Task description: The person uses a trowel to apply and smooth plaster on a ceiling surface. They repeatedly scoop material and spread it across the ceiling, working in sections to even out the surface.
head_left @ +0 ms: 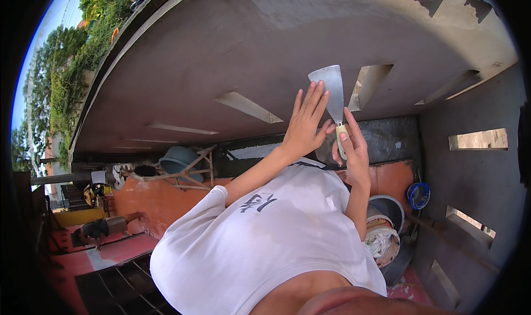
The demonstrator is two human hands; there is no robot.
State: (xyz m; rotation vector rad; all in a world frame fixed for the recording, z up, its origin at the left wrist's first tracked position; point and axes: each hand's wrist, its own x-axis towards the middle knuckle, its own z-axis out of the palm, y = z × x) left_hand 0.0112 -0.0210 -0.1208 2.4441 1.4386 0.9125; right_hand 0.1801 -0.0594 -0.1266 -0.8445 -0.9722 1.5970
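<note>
My right hand (354,146) is closed around the pale handle of a putty knife (334,89), whose broad metal blade points up toward the grey wall (243,61). The fingers of my left hand (306,119) are stretched out, and their tips lie against the left edge of the blade. My left thumb reaches toward the top of the handle. Whether the blade touches the wall I cannot tell. Narrow slots (251,107) pierce the wall on either side of my hands.
At the right stand a bucket (396,247) with white cloth-like stuff inside, and a blue pail (418,195). A grey-green basin (180,161) rests by a wooden frame (204,168) at the left. Further left a person (99,230) bends over. Another slotted wall (475,177) closes the right side.
</note>
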